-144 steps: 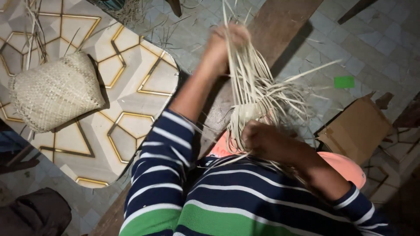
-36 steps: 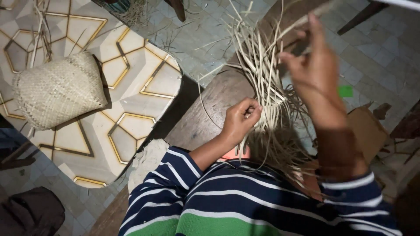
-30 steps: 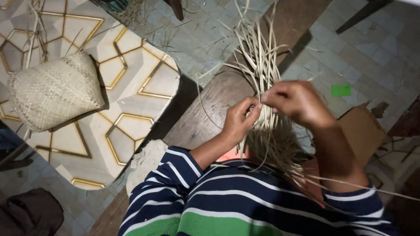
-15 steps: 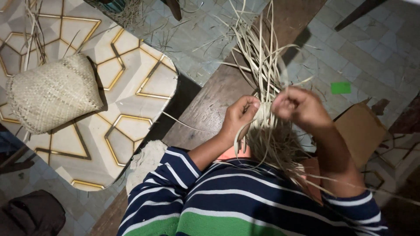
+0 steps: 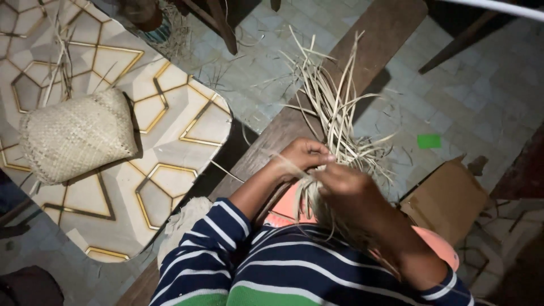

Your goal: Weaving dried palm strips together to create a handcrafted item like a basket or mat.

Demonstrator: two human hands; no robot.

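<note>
A bundle of pale straw strips fans upward over a brown wooden plank. My left hand is closed around the strips low on the bundle. My right hand sits just right of it, fingers pinched on strips at the same spot. Both arms wear blue, white and green striped sleeves. A woven part under my hands is mostly hidden, lying over an orange-pink surface.
A finished woven straw pouch lies on a white table with gold hexagon lines at left. An open cardboard box stands at right. A small green scrap and loose straw lie on the tiled floor.
My right hand came down from high on the strips to meet my left hand at the bundle's base. The left hand stayed in place, and the strips now stand more loosely.
</note>
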